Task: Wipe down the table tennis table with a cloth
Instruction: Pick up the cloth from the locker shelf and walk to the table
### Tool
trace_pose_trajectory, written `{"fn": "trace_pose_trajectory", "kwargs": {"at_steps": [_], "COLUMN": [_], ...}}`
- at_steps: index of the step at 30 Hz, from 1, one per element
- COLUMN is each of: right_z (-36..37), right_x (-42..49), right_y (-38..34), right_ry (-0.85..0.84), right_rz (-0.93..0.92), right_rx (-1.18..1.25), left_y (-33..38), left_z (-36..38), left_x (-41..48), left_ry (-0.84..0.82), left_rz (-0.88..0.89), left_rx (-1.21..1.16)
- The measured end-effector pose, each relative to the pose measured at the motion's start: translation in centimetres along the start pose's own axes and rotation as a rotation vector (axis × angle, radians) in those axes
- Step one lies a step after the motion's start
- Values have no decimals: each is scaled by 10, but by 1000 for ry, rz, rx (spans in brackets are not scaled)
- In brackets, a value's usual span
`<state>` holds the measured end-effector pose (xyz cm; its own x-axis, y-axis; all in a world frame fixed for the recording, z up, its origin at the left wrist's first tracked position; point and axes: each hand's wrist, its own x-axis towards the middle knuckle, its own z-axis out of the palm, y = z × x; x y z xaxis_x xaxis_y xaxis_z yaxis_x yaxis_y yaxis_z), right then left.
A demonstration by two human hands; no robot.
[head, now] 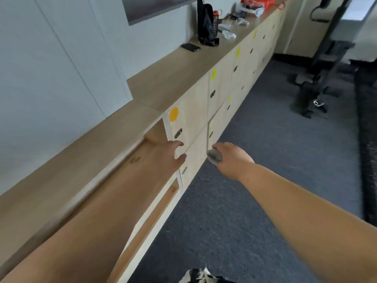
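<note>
My right hand grips a small bunched grey cloth, held out in front of a row of pale wooden lockers. My left hand reaches to a locker door with an orange dot; its fingers look fairly straight against the door's edge near the metal latch. No table tennis table is in view.
The locker top carries a black phone, a black bag, a bottle, white items and an orange bag farther back. Grey carpet covers the floor. Dark exercise equipment stands at the right. A white wall is at the left.
</note>
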<state>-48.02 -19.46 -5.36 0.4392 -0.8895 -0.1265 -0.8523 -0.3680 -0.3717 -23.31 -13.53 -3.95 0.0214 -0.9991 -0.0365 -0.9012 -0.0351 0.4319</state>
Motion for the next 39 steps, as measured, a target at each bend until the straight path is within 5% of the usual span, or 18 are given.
{"fn": "trace_pose_trajectory", "kwargs": {"at_steps": [20, 39], "right_z": [-95, -117], "right_x": [-436, -672], "right_y": [449, 645], "right_ry": [278, 503], "right_rz": [761, 1437], "right_rx": [-9, 83], "left_y": [543, 935], "left_z": [287, 495], "left_x": [-1, -20], "left_ry": [-470, -841], "left_rz": [685, 1270], "left_rx": [114, 320]}}
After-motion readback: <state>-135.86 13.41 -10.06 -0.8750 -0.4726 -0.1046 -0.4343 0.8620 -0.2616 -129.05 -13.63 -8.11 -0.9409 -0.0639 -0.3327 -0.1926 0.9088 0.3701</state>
